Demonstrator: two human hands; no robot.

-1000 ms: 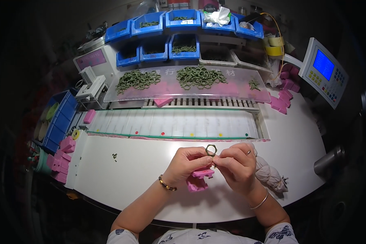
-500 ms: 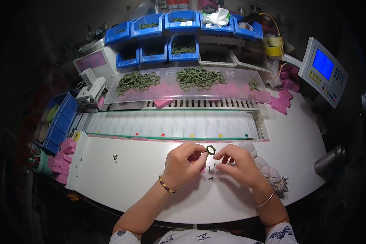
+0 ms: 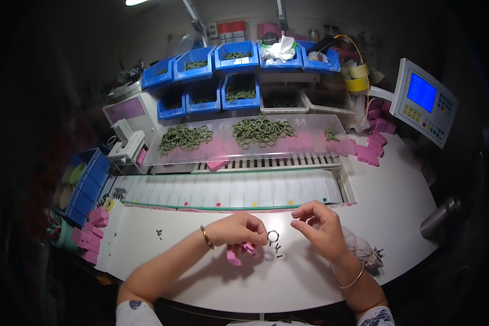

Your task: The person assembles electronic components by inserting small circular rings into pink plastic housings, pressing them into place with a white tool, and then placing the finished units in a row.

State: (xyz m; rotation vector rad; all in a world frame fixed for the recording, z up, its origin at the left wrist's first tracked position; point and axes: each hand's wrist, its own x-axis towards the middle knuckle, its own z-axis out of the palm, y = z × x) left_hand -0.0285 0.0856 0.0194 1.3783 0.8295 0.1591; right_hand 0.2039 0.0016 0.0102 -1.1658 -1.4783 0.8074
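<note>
- Left hand clamps our pink block; slack fingers could drop it.
- Right hand, fingers apart: if we brush low, green ring and green bits could scatter.

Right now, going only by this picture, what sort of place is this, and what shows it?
Probably a small-parts workstation: blue bins hold green pieces, green rings lie heaped on a translucent sheet, and a control unit has a lit screen.
</note>
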